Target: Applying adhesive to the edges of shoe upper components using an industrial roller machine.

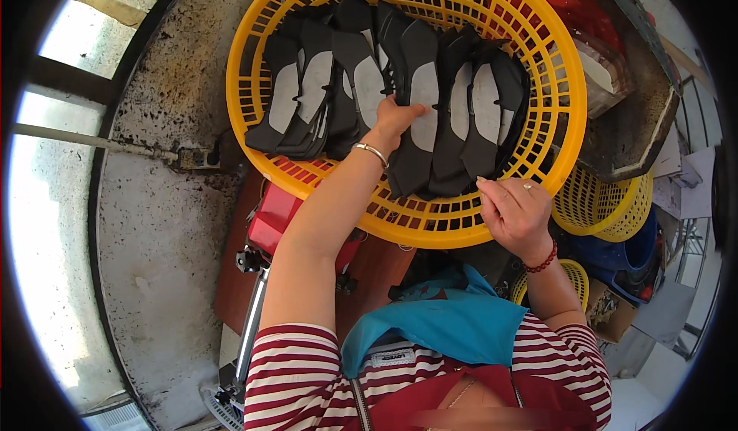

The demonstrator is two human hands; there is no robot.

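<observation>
A big yellow plastic basket point(573, 116) holds several stacks of flat, curved black pieces, each with a light grey patch; they look like cut shoe-upper parts. My left hand point(393, 121) reaches into the middle of them. Its thumb lies across the grey patch of one black piece point(415, 154), and its fingers dip out of sight between that stack and the one to the left. Just outside the near right rim, my right hand point(516, 212) is closed, fingers curled and pressed together; anything inside them is hidden. To its upper left lies the end of another black piece point(480, 154).
Below the basket's left side are a red machine part point(275, 219) and a brown tabletop point(377, 277). Smaller yellow baskets point(607, 200), a blue bin point(634, 246) and a cardboard box point(611, 316) stand to the right. A stained pale wall or panel point(161, 231) borders the left.
</observation>
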